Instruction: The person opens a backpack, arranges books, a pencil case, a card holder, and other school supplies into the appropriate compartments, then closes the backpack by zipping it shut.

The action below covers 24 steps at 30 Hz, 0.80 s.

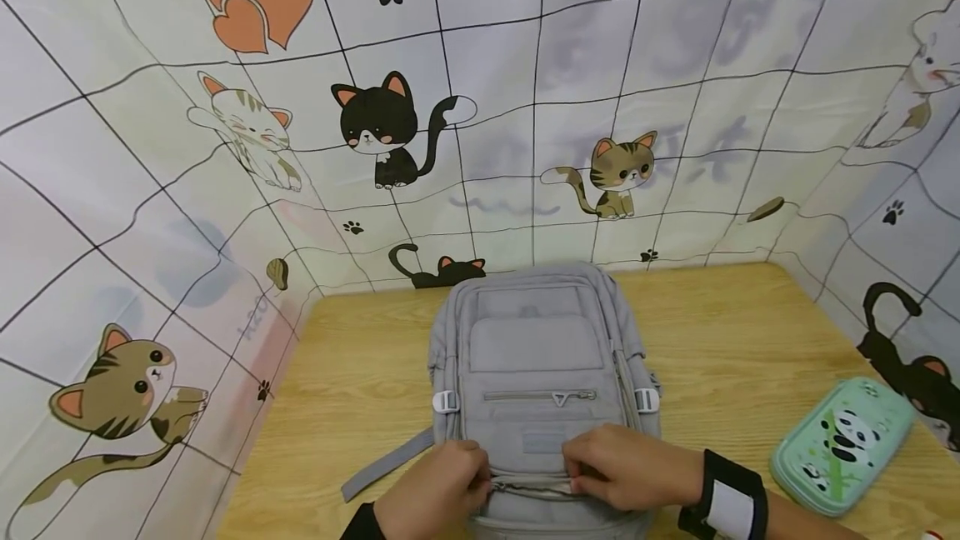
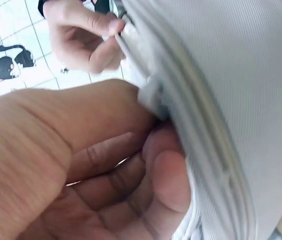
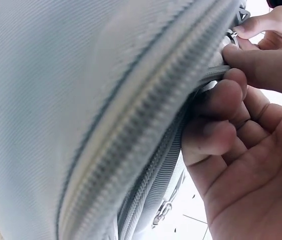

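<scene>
A grey backpack (image 1: 536,344) lies on its back on the wooden table, its front facing up. Near its lower end, a front pocket's zipper (image 1: 531,490) runs crosswise and is partly parted. At the zipper's left end my left hand (image 1: 442,486) pinches the zipper pull (image 3: 231,36), seen in the right wrist view. My right hand (image 1: 622,469) grips the fabric edge (image 3: 214,75) of the pocket toward the zipper's right end, thumb against curled fingers. The inside of the pocket is hidden.
To the right on the table (image 1: 720,340) lies a mint-green pencil case (image 1: 843,444) with a panda picture. A grey strap (image 1: 386,465) sticks out left of the backpack. A cloth with cat drawings (image 1: 495,148) encloses the table's back and sides.
</scene>
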Available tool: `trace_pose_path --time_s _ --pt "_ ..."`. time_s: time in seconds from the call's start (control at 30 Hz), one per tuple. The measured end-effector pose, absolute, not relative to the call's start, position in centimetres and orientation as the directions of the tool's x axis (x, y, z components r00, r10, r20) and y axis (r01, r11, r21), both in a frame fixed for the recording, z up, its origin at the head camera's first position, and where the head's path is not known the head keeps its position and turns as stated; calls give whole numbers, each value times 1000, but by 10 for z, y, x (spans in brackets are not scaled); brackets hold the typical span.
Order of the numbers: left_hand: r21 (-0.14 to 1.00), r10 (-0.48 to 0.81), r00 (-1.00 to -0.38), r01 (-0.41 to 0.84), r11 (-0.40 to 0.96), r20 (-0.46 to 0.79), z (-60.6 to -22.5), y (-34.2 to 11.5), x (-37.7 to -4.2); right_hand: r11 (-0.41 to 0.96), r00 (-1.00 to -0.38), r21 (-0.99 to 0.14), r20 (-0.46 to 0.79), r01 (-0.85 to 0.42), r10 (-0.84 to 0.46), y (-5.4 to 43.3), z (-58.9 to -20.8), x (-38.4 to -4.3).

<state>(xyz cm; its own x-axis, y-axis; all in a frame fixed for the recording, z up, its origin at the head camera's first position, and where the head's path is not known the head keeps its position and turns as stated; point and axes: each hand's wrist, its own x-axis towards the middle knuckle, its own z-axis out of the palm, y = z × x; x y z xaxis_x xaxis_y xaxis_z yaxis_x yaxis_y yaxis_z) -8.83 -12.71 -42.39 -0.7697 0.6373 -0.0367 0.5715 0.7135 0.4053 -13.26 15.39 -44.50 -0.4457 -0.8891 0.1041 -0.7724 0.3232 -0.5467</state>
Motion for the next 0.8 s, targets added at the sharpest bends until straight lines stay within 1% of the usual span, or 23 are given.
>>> trace_pose_path --time_s 0.1,0.17,0.27,0.5,0.67,0.8 --pt "430 624 -777 537 726 -85 -420 -134 -92 315 -441 -547 113 -776 -890 154 -443 -133" --pt "467 611 -781 495 733 -130 -418 -138 -94 308 -437 -544 121 -780 -891 155 -442 -133" --pt "487 599 -786 466 739 -156 -417 -145 -99 291 -426 -550 133 -783 -895 155 -441 -132" --pt "477 581 -808 476 739 -95 -417 -166 -109 252 -407 -556 175 -792 -896 157 -441 -132" --pt "427 571 -819 499 754 -50 -424 -175 -123 224 -387 -545 205 -808 -899 157 -442 -131" --pt "401 541 -841 484 778 -34 -430 -180 -136 227 -390 -556 194 -800 -900 158 -444 -130"
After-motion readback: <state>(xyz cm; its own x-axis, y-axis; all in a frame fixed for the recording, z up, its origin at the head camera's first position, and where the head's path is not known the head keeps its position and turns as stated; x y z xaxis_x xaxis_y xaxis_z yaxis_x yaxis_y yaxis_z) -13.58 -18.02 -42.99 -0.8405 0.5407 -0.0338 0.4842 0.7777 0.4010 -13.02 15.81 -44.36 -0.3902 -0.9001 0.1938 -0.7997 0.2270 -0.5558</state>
